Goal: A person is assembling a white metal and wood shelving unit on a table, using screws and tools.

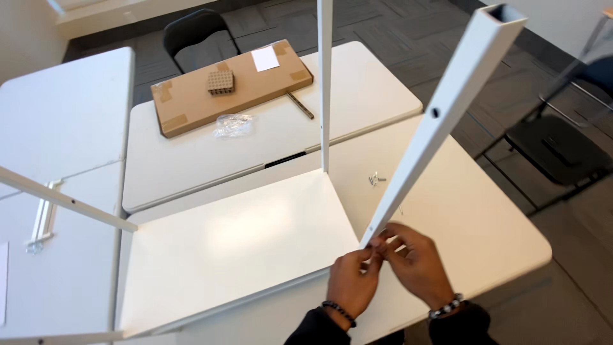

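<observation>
A white rectangular panel [236, 255] lies flat on a white table [485, 223], with white square-tube legs standing up from its corners. The near right leg [440, 121] leans toward the camera, open at its top end and with a hole in its side. My left hand [353, 281] and my right hand [415, 262] meet at the foot of that leg, at the panel's near right corner, fingers pinched around the joint. Whether a small fastener sits between the fingers is hidden. Another leg [324, 83] stands upright at the far right corner.
Loose screws [375, 179] lie on the table right of the panel. A flat cardboard box [233, 86] carrying a small block of parts, a clear plastic bag [233, 125] and a tool [300, 105] sit on a farther table. Black chairs [555, 147] stand around.
</observation>
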